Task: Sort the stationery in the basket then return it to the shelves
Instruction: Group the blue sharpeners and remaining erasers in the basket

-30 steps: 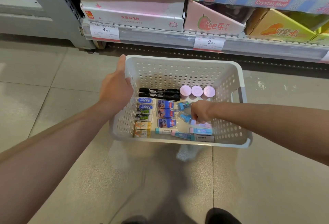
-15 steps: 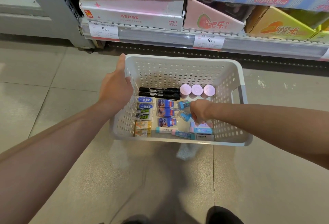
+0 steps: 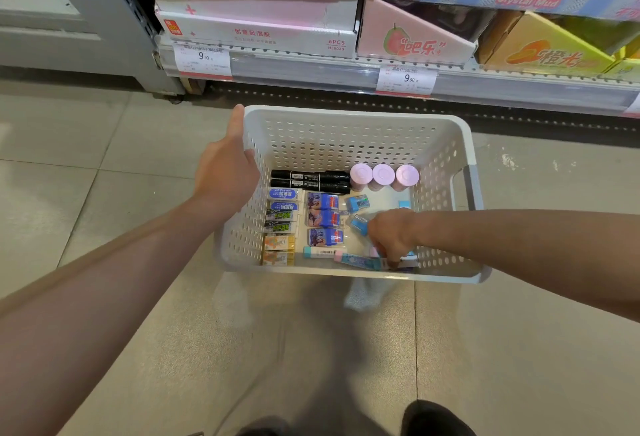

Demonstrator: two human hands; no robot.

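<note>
White perforated basket (image 3: 349, 117) sat on the tiled floor (image 3: 104, 165) in front of the bottom shelf (image 3: 311, 70). Left hand (image 3: 227, 172) gripped the basket's rim at 9 o'clock, thumb along the outer edge, fingers curled over the wall. Right hand (image 3: 393, 234) was down inside at the basket's 5 o'clock, fingers curled onto the pastel erasers (image 3: 360, 260) by the near wall; exact pinch hidden, couldn't tell which piece it held. Two black markers (image 3: 311, 181) lay at 12 o'clock, three pink-capped jars (image 3: 382, 174) just to their right. Boxed erasers (image 3: 281, 224) in a column at 9 o'clock, blue packs (image 3: 323, 219) beside them at centre.
</note>
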